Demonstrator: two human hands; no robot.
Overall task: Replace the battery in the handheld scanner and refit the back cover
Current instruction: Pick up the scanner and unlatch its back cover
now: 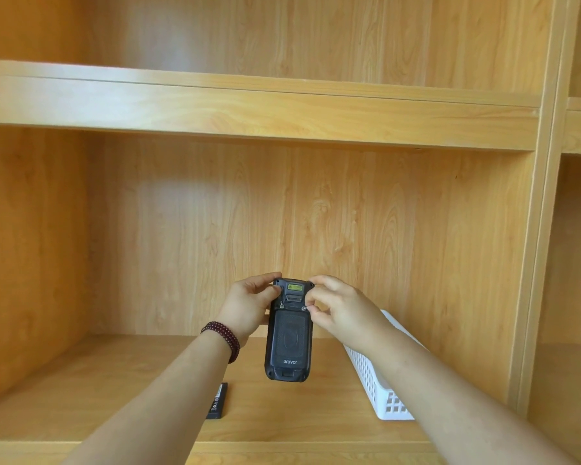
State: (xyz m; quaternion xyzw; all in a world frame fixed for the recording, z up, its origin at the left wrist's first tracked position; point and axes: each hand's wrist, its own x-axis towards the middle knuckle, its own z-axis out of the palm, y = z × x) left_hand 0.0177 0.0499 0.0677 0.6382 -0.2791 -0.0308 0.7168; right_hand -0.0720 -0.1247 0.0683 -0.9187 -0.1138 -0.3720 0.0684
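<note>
Here the handheld scanner (289, 330) is held upright in the air above the lower shelf (114, 380) of a wooden shelving unit, its back facing the camera and the back cover (291, 337) seated on it. The left hand (249, 307) grips the scanner's upper left edge, thumb pressed on the top corner, fingers curled behind the body. The right hand (336, 308) pinches with thumb and forefinger at a small metal latch (304, 308) at the cover's upper right corner; the other fingers are loosely curled. A matching latch (281, 305) sits at the upper left. A battery (218, 401) lies flat on the shelf, below left of the scanner. A white perforated basket (376, 377) stands on the shelf to the right, partly hidden by the right forearm. A beaded bracelet (223, 337) circles the left wrist.
</note>
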